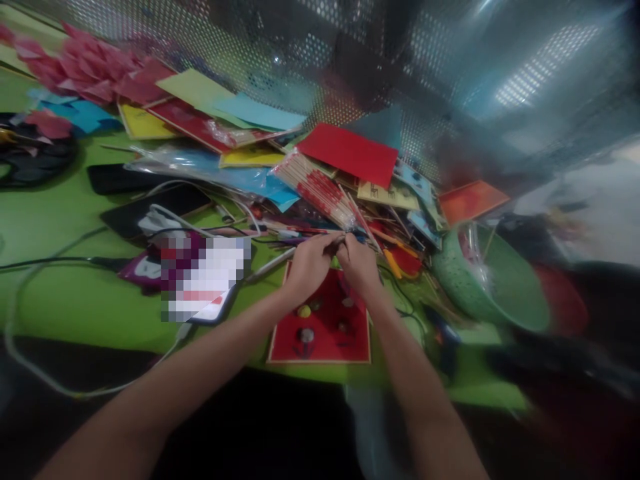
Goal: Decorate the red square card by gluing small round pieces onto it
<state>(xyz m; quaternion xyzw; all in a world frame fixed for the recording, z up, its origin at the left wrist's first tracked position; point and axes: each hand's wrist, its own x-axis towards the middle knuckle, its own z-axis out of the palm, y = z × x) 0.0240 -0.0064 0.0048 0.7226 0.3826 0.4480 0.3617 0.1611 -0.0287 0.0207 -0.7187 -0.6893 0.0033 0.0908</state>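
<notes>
My left hand (313, 261) and my right hand (359, 264) meet above the far part of a red card (323, 340). Their fingers are closed together at the tips, around something small and dark that I cannot make out. Both wrists angle inward over the card. Light edging runs round the red card, which carries small raised pieces, among them a yellow one (304, 311) and a whitish one (306, 335), with dark marks beneath. The hands and wrists hide its upper part.
Left of the card lies a lit phone (213, 283) with a white cable. Behind the hands are piled coloured papers, a bundle of red-and-cream sticks (320, 190) and orange-handled scissors (395, 261). A green bowl (450, 267) stands right. A perforated metal panel (280, 60) rises behind.
</notes>
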